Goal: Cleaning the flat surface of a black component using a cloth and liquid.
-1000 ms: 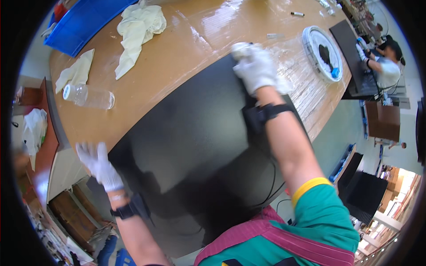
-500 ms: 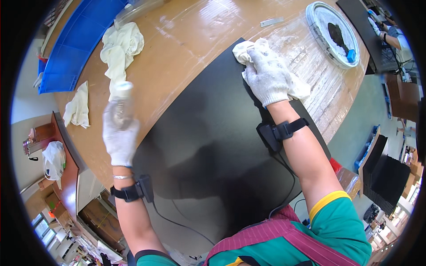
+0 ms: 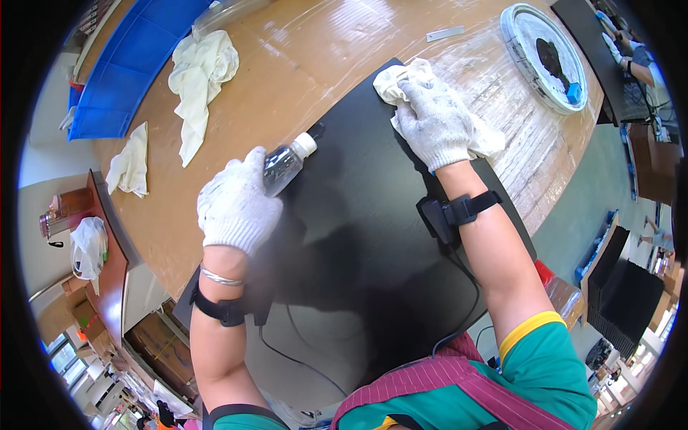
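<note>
A large black panel [image 3: 337,236] lies flat across the brown work table in front of me. My left hand [image 3: 240,201], in a white knitted glove, is wrapped round a clear plastic bottle [image 3: 282,169] with a white cap. The bottle is tilted, its cap pointing to the far right over the panel's left edge. My right hand [image 3: 433,125], gloved alike, presses a white cloth [image 3: 486,139] onto the panel's far right corner. Parts of the cloth stick out beyond the fingertips and beside the wrist.
Two more white cloths, one crumpled [image 3: 204,72] and one small [image 3: 129,163], lie at the left near a blue bin [image 3: 136,72]. A round white lid [image 3: 513,54] holding dark paste and a blue block sits far right, near a metal strip [image 3: 445,34]. Another person's arm [image 3: 641,72] shows beyond.
My left hand has swung right with the bottle, which has gone from upright over the table to tilted over the panel's edge. My right hand has stayed on the cloth at the corner.
</note>
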`<state>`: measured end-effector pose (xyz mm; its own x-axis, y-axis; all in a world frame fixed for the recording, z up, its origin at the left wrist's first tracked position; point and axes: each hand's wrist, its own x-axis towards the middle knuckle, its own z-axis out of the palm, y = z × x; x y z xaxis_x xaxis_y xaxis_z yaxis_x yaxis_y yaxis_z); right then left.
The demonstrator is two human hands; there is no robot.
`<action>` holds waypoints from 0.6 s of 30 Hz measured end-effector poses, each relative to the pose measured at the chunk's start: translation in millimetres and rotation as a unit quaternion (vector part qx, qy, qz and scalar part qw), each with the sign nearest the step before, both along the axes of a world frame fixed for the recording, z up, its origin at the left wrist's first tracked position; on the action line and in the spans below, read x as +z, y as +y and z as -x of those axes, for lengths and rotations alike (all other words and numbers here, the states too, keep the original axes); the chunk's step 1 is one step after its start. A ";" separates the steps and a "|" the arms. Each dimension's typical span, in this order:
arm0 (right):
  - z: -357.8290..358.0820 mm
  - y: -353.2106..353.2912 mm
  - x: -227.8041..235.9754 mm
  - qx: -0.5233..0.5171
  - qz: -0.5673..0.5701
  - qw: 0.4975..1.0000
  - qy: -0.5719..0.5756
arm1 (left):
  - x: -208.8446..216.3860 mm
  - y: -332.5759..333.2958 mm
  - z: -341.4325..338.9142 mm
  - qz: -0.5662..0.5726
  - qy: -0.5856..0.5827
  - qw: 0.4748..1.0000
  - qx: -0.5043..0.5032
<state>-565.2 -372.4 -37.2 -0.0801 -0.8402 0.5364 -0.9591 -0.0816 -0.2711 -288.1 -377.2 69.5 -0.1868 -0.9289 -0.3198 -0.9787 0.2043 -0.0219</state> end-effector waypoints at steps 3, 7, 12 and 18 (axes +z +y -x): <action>1.0 -0.2 -2.5 0.024 -0.007 1.000 0.003 | -0.4 -0.8 6.2 -0.005 -0.010 1.000 -0.008; -23.0 -4.3 8.2 0.003 -0.117 0.993 -0.006 | -12.7 1.8 -3.1 0.002 0.045 0.999 0.020; -105.1 -9.6 15.7 0.164 -0.155 0.973 -0.042 | -54.1 7.3 -66.7 0.178 0.372 0.889 0.200; -58.7 -34.1 17.1 -0.049 -0.168 0.984 -0.020 | -84.7 16.4 -118.8 0.315 0.593 0.652 0.352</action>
